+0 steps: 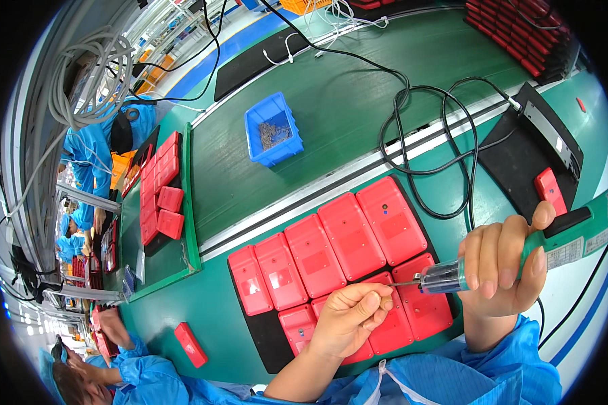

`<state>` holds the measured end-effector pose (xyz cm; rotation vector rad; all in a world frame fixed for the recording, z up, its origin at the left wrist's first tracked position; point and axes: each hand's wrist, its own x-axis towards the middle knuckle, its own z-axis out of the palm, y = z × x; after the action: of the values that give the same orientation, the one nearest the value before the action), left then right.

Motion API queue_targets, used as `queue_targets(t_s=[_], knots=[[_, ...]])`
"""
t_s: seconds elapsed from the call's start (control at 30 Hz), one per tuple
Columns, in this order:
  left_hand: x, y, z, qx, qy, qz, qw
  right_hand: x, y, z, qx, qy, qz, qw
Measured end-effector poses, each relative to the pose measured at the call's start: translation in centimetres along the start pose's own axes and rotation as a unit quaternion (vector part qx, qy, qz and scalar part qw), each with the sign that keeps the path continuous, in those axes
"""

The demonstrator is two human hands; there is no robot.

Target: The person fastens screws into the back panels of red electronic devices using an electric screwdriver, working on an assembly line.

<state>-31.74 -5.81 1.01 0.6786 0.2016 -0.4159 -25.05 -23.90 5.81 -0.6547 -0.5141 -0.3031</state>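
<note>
My right hand (496, 266) wraps round a green electric screwdriver (446, 277) with a clear nose, its thin bit aimed left. At the bit's tip, the fingers of my left hand (348, 320) are pinched together. Whatever they hold there is too small to make out. Beneath both hands, several red plastic casings (314, 255) lie in two rows on a black mat (260, 341). My left hand and wrist hide part of the nearer row.
Beyond the metal rail, a blue bin (263, 108) holds small dark screws (275, 137). Black cable (412, 121) coils toward a silver box (554, 138). Red casings are stacked far right (513, 37); others fill a green-edged tray (190, 236). A loose red part (190, 344) lies left. Co-workers sit along the left.
</note>
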Motion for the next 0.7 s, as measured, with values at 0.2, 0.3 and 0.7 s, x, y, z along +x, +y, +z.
queue_targets(t_s=[0.2,0.3,0.7], knots=[[0.1,-0.2,0.2,-0.020,0.046,-0.024,0.998,-0.2,-0.6,0.1,-0.032,-0.013,-0.008,0.999],[0.5,-0.1,0.2,-0.041,0.035,-0.026,0.998,-0.1,-0.3,0.1,-0.020,-0.021,-0.013,0.999],[0.7,-0.2,1.2,-0.016,0.081,-0.023,0.996,-0.7,-0.3,0.8,-0.032,-0.019,-0.012,0.999]])
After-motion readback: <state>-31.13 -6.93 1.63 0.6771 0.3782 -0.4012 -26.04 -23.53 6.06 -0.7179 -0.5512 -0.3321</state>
